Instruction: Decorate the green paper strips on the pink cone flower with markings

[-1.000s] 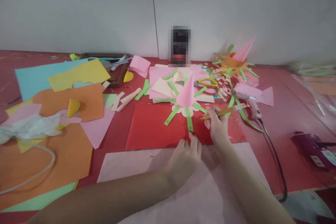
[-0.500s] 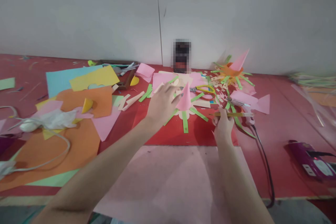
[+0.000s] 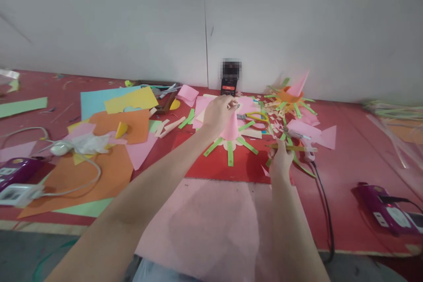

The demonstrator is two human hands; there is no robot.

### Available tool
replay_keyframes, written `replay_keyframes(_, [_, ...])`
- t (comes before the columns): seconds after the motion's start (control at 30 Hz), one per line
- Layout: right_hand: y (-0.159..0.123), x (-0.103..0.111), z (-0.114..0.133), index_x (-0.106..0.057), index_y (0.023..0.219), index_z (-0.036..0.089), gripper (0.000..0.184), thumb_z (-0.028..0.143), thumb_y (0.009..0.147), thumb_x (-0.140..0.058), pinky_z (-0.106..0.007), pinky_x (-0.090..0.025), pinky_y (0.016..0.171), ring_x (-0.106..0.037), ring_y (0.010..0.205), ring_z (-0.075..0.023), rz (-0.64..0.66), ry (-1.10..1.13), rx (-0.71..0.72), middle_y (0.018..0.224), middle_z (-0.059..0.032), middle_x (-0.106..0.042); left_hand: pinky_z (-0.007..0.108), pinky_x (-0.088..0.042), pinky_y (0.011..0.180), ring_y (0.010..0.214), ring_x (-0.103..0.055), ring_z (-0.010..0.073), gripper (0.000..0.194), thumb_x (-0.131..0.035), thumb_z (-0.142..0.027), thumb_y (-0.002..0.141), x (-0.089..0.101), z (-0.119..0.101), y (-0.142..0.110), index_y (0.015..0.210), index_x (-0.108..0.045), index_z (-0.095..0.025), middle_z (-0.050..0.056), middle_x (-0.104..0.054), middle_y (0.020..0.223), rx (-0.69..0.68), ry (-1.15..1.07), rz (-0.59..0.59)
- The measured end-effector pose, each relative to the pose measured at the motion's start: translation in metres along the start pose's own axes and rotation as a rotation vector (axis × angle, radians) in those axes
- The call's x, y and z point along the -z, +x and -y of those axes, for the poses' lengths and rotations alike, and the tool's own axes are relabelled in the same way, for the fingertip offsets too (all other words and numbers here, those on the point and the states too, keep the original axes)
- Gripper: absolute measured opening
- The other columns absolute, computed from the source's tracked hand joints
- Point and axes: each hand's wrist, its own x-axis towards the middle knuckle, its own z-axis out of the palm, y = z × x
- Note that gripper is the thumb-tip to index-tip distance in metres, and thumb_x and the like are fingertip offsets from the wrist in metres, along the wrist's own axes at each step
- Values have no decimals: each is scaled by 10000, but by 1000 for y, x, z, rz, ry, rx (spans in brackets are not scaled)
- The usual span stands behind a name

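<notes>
I've sent the left hand [image 3: 216, 115] up from the front green strip [image 3: 230, 154] to the tip of the pink cone [image 3: 230, 131] at twelve o'clock (pinching or not, I can't tell), shifting work there, while my right hand [image 3: 280, 159] clamps the yellow pencil [image 3: 300, 149] at one o'clock.

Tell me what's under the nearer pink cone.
A scalloped cream base and green strips show around the foot of the nearer pink cone; whatever lies directly beneath it is covered.
</notes>
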Motion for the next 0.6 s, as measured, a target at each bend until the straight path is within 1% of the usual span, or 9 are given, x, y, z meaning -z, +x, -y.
replay_keyframes(0.07, [-1,-1,1,-379,568,199,256,266,693,-592,-180,-237,300,-278,315,-38,-14,2,-13,394,101,-362,229,-402,679,736,-560,108,119,-550,-207,792,1,2,0,889,-614,-180,8,-646,835,23,-9,2])
replay_keyframes(0.17, [-2,-2,2,-395,553,193,249,253,686,-598,-179,-244,302,-276,314,-38,-27,9,-29,380,104,-346,244,-409,698,749,-568,121,75,-560,-213,778,3,3,2,778,-621,-170,20,-657,834,44,-9,0])
replay_keyframes(0.23, [-2,-2,3,-397,552,193,247,246,683,-600,-180,-247,306,-277,316,-39,-24,19,-48,377,105,-339,251,-412,698,739,-569,127,89,-559,-216,774,5,3,5,732,-620,-168,23,-661,811,48,-4,-2])
replay_keyframes(0.33, [-1,-1,3,-396,568,193,238,245,683,-598,-179,-256,313,-285,327,-40,-22,28,-69,387,103,-352,252,-411,685,712,-565,124,101,-544,-216,780,12,-2,11,737,-625,-172,18,-661,778,42,-16,-5])
replay_keyframes(0.43, [0,-1,3,-394,603,196,225,259,690,-593,-178,-262,313,-288,331,-37,-16,21,-75,424,100,-380,244,-407,674,700,-561,115,96,-540,-191,772,20,-8,16,745,-630,-172,12,-658,771,11,-43,-35])
replay_keyframes(0.6, [-1,-2,2,-367,578,198,277,275,682,-612,-178,-243,300,-277,327,-33,-9,37,-60,421,101,-366,235,-411,662,694,-566,112,92,-543,-184,763,31,-14,19,751,-634,-181,2,-658,754,-2,-83,-69])
